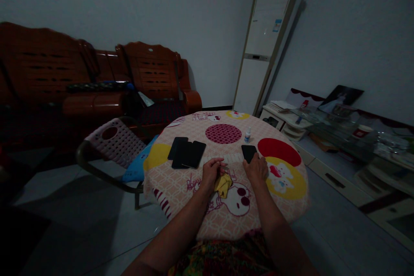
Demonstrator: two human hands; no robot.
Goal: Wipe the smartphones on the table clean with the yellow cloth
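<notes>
Left hand (211, 171) grips crumpled yellow cloth (224, 183), right hand (257, 168) touches flat phone (249, 152)

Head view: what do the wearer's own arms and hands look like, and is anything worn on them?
Both forearms are bare, no sleeves in view. The left hand and right hand wear no gloves; no watch or bracelet shows. Rings cannot be told in this dim light.

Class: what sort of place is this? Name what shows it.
Most likely a home living room: a wooden sofa, a floor-standing air conditioner, and a round table under a cartoon-print cloth.
</notes>
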